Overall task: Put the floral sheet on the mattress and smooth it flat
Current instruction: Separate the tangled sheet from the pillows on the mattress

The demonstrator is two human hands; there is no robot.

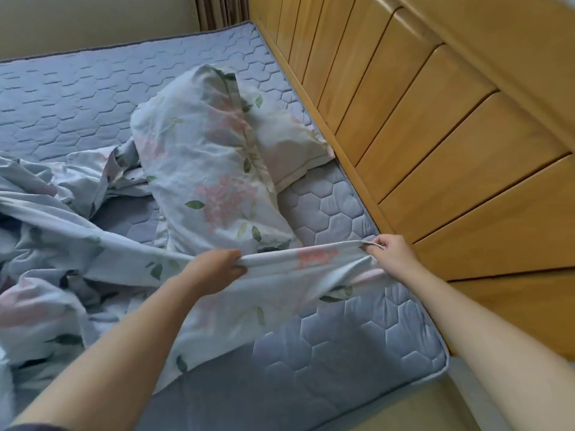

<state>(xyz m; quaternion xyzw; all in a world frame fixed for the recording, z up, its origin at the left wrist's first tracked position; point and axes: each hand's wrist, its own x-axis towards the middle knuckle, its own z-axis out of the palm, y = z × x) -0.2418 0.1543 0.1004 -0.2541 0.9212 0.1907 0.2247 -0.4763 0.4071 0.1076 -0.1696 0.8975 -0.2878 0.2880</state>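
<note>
No text, label or number can be read anywhere.

We see the pale blue floral sheet [273, 293] lying rumpled across the near left of the quilted blue mattress [342, 334], one edge lifted taut.

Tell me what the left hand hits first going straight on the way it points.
Probably the floral pillow, just beyond the left hand gripping the floral sheet; depth is unclear.
</note>
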